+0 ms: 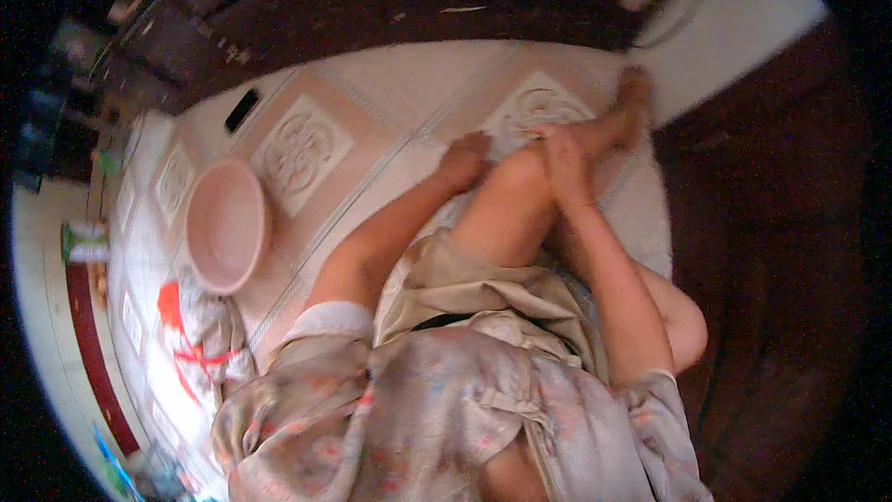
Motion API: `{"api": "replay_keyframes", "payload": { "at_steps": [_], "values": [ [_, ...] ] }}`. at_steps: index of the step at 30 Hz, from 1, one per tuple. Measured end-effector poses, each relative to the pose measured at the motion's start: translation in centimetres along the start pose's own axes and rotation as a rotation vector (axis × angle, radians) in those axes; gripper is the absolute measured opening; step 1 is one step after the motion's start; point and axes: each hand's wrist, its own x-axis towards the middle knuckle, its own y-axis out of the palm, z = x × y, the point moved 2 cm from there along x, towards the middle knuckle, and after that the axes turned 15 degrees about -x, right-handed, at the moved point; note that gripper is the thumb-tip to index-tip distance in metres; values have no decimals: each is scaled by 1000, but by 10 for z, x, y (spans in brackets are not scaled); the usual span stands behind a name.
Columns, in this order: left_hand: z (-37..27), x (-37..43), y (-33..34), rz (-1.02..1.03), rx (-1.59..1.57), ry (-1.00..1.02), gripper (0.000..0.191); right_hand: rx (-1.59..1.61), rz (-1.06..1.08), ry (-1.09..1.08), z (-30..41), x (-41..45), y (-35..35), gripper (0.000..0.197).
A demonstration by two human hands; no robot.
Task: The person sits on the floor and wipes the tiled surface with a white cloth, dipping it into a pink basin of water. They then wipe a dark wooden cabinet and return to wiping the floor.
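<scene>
My right hand lies against the bent knee of my leg, its fingers over the far side. Just left of that knee is my left hand, blurred, low by the tiled floor. Its fingers curl out of sight, and a greyish patch shows beside them. Whether either hand holds something cannot be made out. I sit on the floor in a patterned shirt and khaki shorts, with a bare foot stretched out ahead.
To the left stands a round pink plastic basin. A pale bundle tied with red ribbon lies nearer me. A black phone-like object is on the tiles by the dark wooden furniture. Dark panels border my right side.
</scene>
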Motion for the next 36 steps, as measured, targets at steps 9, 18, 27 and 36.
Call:
{"api": "replay_keyframes", "payload": {
  "at_steps": [9,18,27,36],
  "values": [
    [-114,31,-114,252,-657,-401,73,-165,102,-39,4,-68,-81,39],
    [-187,6,-84,361,-62,-90,77,-670,791,817,-62,-150,-190,58],
    [-196,-49,-122,65,72,-54,57,-830,719,680,-46,-161,-187,61],
    [-102,-143,-199,-219,-130,-248,49,-879,716,634,-28,-152,-188,56]
  ]
}}
